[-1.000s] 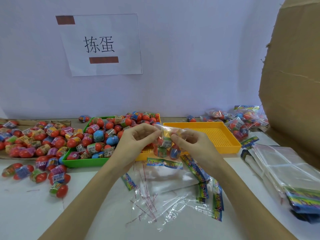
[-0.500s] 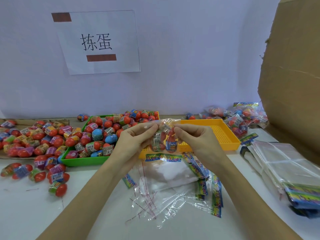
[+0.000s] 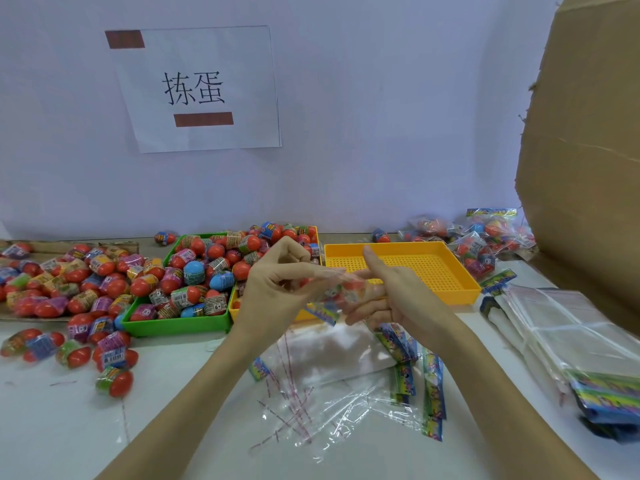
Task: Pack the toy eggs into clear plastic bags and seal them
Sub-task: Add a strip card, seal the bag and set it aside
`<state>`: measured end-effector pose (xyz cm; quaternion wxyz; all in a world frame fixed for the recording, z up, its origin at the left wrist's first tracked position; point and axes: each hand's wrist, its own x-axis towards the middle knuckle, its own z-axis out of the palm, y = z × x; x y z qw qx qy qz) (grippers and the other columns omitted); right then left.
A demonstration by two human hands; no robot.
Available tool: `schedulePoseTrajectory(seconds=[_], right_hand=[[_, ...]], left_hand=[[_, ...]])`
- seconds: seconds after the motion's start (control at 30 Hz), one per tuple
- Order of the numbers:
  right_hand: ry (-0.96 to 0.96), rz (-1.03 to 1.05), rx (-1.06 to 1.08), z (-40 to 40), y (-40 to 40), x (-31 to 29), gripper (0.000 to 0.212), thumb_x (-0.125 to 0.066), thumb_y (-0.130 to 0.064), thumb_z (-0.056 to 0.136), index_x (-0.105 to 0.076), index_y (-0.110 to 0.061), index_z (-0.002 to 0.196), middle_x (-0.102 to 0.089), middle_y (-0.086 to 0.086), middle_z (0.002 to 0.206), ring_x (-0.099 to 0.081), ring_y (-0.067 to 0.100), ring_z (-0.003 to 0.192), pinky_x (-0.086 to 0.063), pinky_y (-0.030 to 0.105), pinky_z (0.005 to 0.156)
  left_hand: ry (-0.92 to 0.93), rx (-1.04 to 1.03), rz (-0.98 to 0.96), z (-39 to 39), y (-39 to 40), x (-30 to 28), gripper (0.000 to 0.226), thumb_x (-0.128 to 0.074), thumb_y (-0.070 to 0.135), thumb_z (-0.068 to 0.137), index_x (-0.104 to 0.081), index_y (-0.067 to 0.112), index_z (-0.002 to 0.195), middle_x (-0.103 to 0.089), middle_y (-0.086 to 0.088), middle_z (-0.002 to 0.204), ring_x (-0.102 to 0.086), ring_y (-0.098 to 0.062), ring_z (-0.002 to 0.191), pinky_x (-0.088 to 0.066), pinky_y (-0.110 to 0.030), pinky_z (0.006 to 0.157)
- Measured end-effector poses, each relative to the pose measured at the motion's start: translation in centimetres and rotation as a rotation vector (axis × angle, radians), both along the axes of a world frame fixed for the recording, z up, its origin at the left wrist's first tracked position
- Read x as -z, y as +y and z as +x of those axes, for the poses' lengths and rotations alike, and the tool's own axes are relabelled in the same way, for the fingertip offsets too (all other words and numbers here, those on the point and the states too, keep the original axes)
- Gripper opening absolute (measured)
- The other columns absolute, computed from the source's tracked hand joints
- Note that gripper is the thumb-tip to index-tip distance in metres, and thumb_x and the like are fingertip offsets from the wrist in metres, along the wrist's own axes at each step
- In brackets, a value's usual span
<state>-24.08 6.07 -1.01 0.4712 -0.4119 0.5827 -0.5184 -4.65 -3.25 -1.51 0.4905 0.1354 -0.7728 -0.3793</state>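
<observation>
A clear plastic bag with a few toy eggs inside is held up between my hands, in front of the trays. My left hand pinches the bag's top edge with curled fingers. My right hand lies against the bag's other side with its fingers mostly straight and the thumb up. The bag is blurred, so its seal is unclear. Many loose red toy eggs fill the green tray, and more eggs lie on the table to the left.
A yellow perforated tray stands behind my right hand. Packed bags are piled at the back right. A stack of unused clear bags lies right, more bags below my hands. A cardboard box rises at the right.
The bag has tipped from hanging upright to lying sideways. My right hand let go of its pinch and spread out against the bag, while my left hand kept hold of the top edge.
</observation>
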Motion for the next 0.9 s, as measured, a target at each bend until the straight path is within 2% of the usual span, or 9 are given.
schedulePoseTrajectory(seconds=[0.1, 0.2, 0.3, 0.4, 0.47, 0.5, 0.6, 0.73, 0.9], right_hand=[[-0.094, -0.165, 0.062, -0.1, 0.1, -0.1, 0.039, -0.076, -0.039, 0.092, -0.075, -0.01, 0.118, -0.077, 0.02, 0.111, -0.078, 0.035, 0.096, -0.065, 0.034, 0.072], [-0.276, -0.265, 0.169, -0.4, -0.1, -0.2, 0.039, -0.08, -0.013, 0.089, -0.07, -0.012, 0.127, -0.077, 0.019, 0.109, -0.078, 0.032, 0.099, -0.065, 0.046, 0.082], [-0.317, -0.271, 0.256, -0.5, -0.3, -0.2, 0.053, -0.082, -0.005, 0.085, -0.062, -0.017, 0.133, -0.076, 0.013, 0.116, -0.078, 0.029, 0.103, -0.063, 0.051, 0.089], [-0.181, -0.287, 0.228, -0.4, -0.4, 0.2, 0.056, -0.083, -0.008, 0.085, -0.061, -0.027, 0.133, -0.078, -0.001, 0.112, -0.077, 0.023, 0.105, -0.063, 0.04, 0.086], [-0.065, -0.289, 0.168, 0.0, -0.4, 0.4, 0.047, -0.082, -0.009, 0.089, -0.068, -0.036, 0.125, -0.078, -0.011, 0.11, -0.076, 0.013, 0.104, -0.061, 0.028, 0.081], [-0.005, -0.286, 0.131, 0.2, -0.4, 0.5, 0.041, -0.081, -0.011, 0.09, -0.073, -0.041, 0.118, -0.078, -0.015, 0.11, -0.075, 0.008, 0.103, -0.059, 0.023, 0.08], [0.035, -0.26, 0.054, 1.0, -0.3, 0.3, 0.024, -0.082, -0.033, 0.089, -0.079, -0.055, 0.099, -0.078, -0.018, 0.11, -0.073, 0.001, 0.104, -0.058, 0.015, 0.076], [-0.049, -0.28, 0.113, 1.2, -0.7, 0.7, 0.022, -0.077, -0.037, 0.093, -0.082, -0.023, 0.109, -0.079, 0.006, 0.112, -0.075, 0.021, 0.108, -0.063, 0.029, 0.081], [-0.011, -0.298, 0.206, 1.6, -0.9, 1.2, 0.018, -0.074, -0.026, 0.097, -0.078, -0.01, 0.104, -0.076, 0.015, 0.108, -0.075, 0.025, 0.102, -0.062, 0.031, 0.08]], left_hand=[[-0.083, 0.021, -0.13, 0.2, -0.2, 0.0, 0.023, -0.084, 0.016, 0.085, -0.084, 0.017, 0.107, -0.057, -0.007, 0.1, -0.056, -0.014, 0.094, -0.049, -0.023, 0.082], [-0.174, -0.028, -0.194, 0.2, -0.5, 0.4, 0.036, -0.081, -0.001, 0.089, -0.08, 0.021, 0.117, -0.055, -0.002, 0.123, -0.058, -0.018, 0.122, -0.048, -0.023, 0.104], [-0.14, 0.098, 0.124, -0.2, -0.6, 0.7, 0.05, -0.06, -0.003, 0.083, -0.06, 0.02, 0.127, -0.054, -0.002, 0.139, -0.053, -0.018, 0.14, -0.049, -0.028, 0.112], [-0.052, 0.119, 0.523, -0.7, -1.0, 1.2, 0.05, -0.071, 0.033, 0.092, -0.052, 0.027, 0.137, -0.068, 0.011, 0.132, -0.062, -0.012, 0.132, -0.055, -0.035, 0.105], [-0.061, 0.047, 0.62, -0.8, -1.0, 1.3, 0.064, -0.076, 0.062, 0.087, -0.055, 0.034, 0.14, -0.075, 0.013, 0.123, -0.07, -0.014, 0.122, -0.054, -0.036, 0.102], [-0.063, 0.024, 0.631, -0.8, -1.0, 1.2, 0.063, -0.077, 0.066, 0.086, -0.059, 0.034, 0.137, -0.078, 0.011, 0.118, -0.073, -0.016, 0.116, -0.055, -0.034, 0.097], [-0.034, 0.021, 0.601, -0.8, -1.1, 1.5, 0.04, -0.077, 0.048, 0.089, -0.073, 0.025, 0.122, -0.081, 0.002, 0.112, -0.076, -0.018, 0.107, -0.059, -0.023, 0.082], [-0.048, 0.004, 0.492, -0.6, -1.0, 1.4, 0.023, -0.072, 0.038, 0.093, -0.076, 0.022, 0.108, -0.08, 0.004, 0.103, -0.074, -0.01, 0.097, -0.06, -0.02, 0.078], [-0.176, -0.005, 0.362, -0.5, -1.0, 1.3, 0.009, -0.063, 0.031, 0.104, -0.068, 0.024, 0.1, -0.072, 0.016, 0.086, -0.068, -0.002, 0.088, -0.053, -0.016, 0.077]])
